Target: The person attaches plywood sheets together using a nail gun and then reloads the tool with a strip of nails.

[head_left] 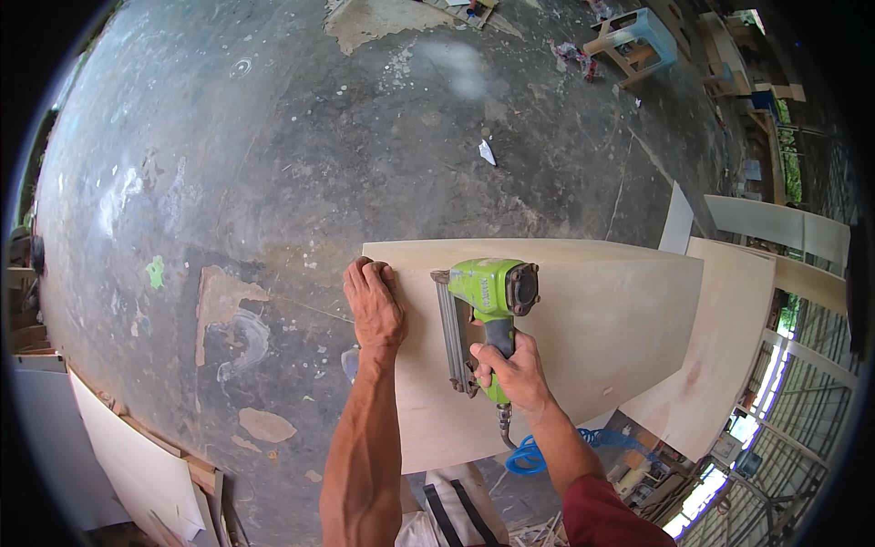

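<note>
A pale plywood box [602, 319] lies in front of me, its broad face up. My left hand [375, 305] grips its left edge near the far corner, with the fingers bent. My right hand [513, 369] is wrapped round the dark handle of a green pneumatic nail gun [483, 283]. The gun is over the left part of the panel, its nose just right of my left hand. From the handle's base a blue coiled air hose [526, 458] runs off to the right. Whether the nose touches the wood I cannot tell.
Stained grey concrete floor [301, 146] spreads beyond the box. More plywood sheets [697, 383] stand at the right. White panels [128, 447] lean at the lower left. A light-blue plastic stool [643, 41] is at the far right. Wood scraps [547, 533] lie near my legs.
</note>
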A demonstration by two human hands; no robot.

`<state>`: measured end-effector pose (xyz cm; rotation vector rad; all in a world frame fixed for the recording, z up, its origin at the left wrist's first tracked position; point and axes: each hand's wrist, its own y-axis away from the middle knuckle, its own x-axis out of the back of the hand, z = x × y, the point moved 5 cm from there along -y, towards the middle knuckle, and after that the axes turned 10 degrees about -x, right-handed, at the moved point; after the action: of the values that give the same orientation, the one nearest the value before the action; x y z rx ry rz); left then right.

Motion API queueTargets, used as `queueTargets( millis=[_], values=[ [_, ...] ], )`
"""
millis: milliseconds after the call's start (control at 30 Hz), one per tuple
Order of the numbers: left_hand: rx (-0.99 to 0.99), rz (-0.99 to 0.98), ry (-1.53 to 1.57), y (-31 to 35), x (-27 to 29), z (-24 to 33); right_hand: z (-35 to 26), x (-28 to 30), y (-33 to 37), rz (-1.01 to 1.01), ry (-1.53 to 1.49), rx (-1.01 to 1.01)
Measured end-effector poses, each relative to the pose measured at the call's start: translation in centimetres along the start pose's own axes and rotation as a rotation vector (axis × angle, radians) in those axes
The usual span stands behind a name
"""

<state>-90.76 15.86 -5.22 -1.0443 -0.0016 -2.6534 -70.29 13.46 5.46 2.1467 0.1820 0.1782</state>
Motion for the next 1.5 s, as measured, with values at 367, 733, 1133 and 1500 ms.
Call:
queueTargets(
  millis=[367, 733, 1133, 1500],
  values=[
    [0.107, 0.205, 0.221, 0.2, 0.7, -0.8, 0.0, -2.2, 0.4, 0.000, -0.018, -0.007],
    [0.356, 0.371, 0.461, 1.0, 0.1, -2.5, -0.2, -3.7, 0.0, -0.009, 0.042, -0.007],
    [0.449, 0.459, 0.530, 1.5, -0.7, -3.2, -1.2, -5.0, 0.0, -0.041, 0.113, -0.015],
    [0.425, 0.431, 0.494, 1.5, -0.7, -3.0, -1.7, -5.7, -0.5, -0.068, 0.181, -0.018]
  ],
)
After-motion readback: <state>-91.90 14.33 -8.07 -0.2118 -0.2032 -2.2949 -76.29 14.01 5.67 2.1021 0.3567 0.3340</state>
